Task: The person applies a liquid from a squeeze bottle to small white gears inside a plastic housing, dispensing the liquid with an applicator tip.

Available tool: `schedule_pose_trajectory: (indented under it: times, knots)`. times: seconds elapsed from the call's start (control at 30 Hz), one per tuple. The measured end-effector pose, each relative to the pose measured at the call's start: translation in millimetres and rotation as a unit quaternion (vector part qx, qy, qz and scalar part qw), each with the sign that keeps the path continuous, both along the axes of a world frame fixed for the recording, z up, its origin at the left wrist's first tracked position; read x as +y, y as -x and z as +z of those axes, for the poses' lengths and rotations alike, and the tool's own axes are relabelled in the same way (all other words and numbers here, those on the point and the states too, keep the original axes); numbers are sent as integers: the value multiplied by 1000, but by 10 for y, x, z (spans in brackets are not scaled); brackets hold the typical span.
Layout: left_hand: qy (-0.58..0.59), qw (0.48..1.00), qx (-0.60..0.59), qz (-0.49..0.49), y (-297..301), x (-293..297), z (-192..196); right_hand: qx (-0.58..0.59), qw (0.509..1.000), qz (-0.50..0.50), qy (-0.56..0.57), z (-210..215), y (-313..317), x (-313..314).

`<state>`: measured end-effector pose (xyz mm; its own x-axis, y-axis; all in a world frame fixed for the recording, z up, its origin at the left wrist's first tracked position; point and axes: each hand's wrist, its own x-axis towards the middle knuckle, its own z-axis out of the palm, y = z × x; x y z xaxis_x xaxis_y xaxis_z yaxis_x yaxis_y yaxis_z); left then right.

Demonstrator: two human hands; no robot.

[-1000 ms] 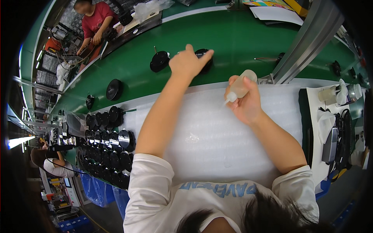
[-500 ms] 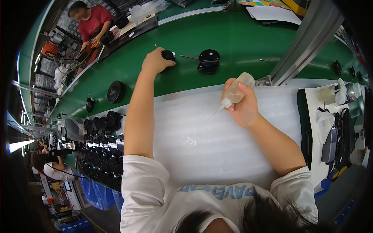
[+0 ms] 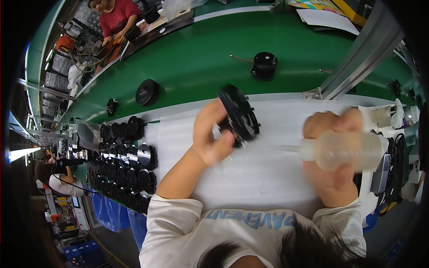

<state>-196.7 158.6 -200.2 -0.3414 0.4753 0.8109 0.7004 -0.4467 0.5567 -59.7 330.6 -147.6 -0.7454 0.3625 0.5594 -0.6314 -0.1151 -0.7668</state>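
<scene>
While the left hand (image 3: 212, 138) pinches a black round part (image 3: 239, 115) by its edge above the white foam mat (image 3: 250, 178), the part stands tilted just beyond the fingertips. The right hand (image 3: 333, 154), over the mat's right side, is wrapped around a translucent squeeze bottle (image 3: 339, 149) whose nozzle points toward the part.

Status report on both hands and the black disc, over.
Left hand grips black disc, tilted on edge above white mat. Right hand holds squeeze bottle, nozzle toward disc. Nothing between them.
</scene>
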Motion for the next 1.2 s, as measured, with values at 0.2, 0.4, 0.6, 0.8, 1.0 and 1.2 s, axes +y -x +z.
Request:
schedule_pose_trajectory:
  times: [0.2,0.4,0.6,0.8,1.0,1.2]
  knots:
    - [-9,953,299,54,-197,100,138,164,953,-80,-244,141,-64,41]
    - [29,958,283,44,-212,26,114,158,918,-98,-350,133,-60,45]
    - [26,965,257,46,-246,-1,147,156,909,-100,-372,128,-41,21]
    - [66,968,235,55,-292,-7,259,164,896,-136,-390,132,-100,-30]
    - [86,969,226,59,-289,-42,276,173,896,-138,-386,93,-102,-50]
    - [54,961,259,84,-254,-49,332,229,890,-171,-356,124,-38,-95]
